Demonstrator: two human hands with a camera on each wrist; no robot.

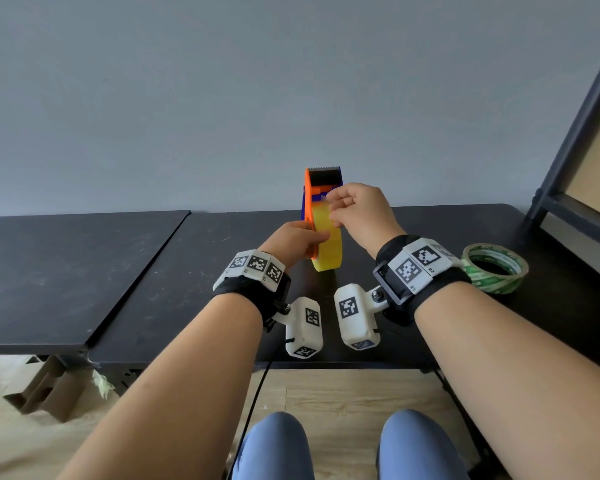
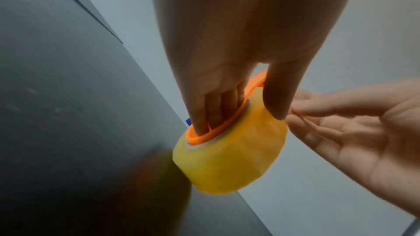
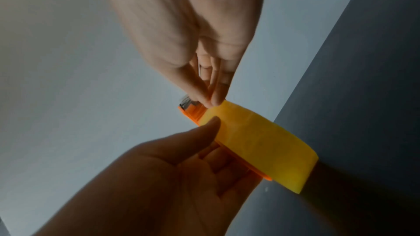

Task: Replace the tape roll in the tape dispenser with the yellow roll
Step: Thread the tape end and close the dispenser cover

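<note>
The orange tape dispenser [image 1: 313, 188] stands upright on the black table [image 1: 194, 271], its toothed blade at the top. The yellow roll [image 1: 328, 245] [image 2: 229, 155] [image 3: 261, 143] sits on its hub. My left hand [image 1: 300, 242] [image 2: 227, 78] grips the dispenser and roll, fingers inside the orange ring [image 2: 218, 128] and thumb on the roll's outer face. My right hand [image 1: 354, 211] [image 3: 204, 78] pinches the loose end of the yellow tape at the top of the roll, just below the blade.
A green and white tape roll [image 1: 496, 268] lies flat on the table at the right. A dark metal shelf frame [image 1: 575, 133] rises at the far right. A second black table top [image 1: 59, 271] adjoins on the left. My knees are below the table's front edge.
</note>
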